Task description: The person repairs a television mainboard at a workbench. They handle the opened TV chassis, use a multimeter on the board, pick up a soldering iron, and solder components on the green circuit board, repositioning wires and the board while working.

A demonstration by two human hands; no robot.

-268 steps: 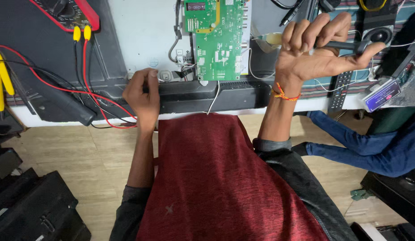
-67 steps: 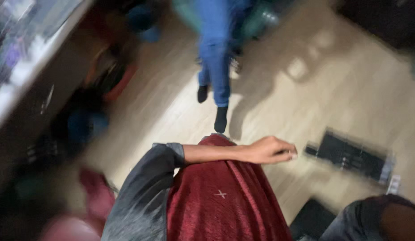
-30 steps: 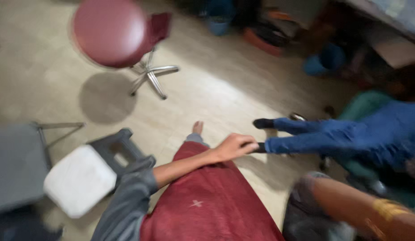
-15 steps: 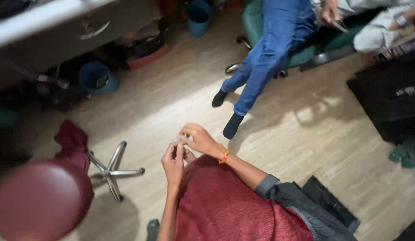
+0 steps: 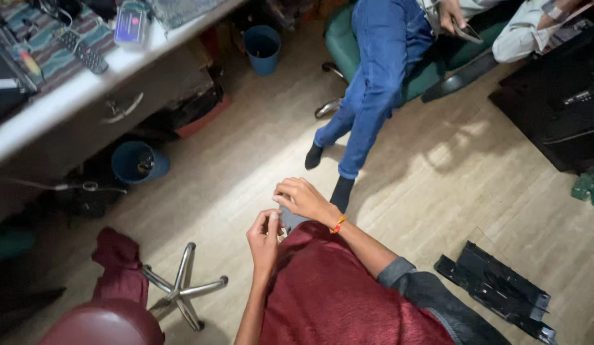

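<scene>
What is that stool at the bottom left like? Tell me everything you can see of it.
The stool has a round, dark red padded seat that looks like shiny vinyl, cut off by the bottom edge of the picture. Beneath it spreads a chrome metal star base with thin legs ending in small dark feet, resting on the pale wood-look floor. A dark red cloth lies against its left side. It stands upright, and neither hand touches it.

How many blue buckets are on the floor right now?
2. One blue bucket stands at the top, by the end of the bench; the other blue bucket sits under the bench at left. More could be hidden in the dark beneath it.
</scene>
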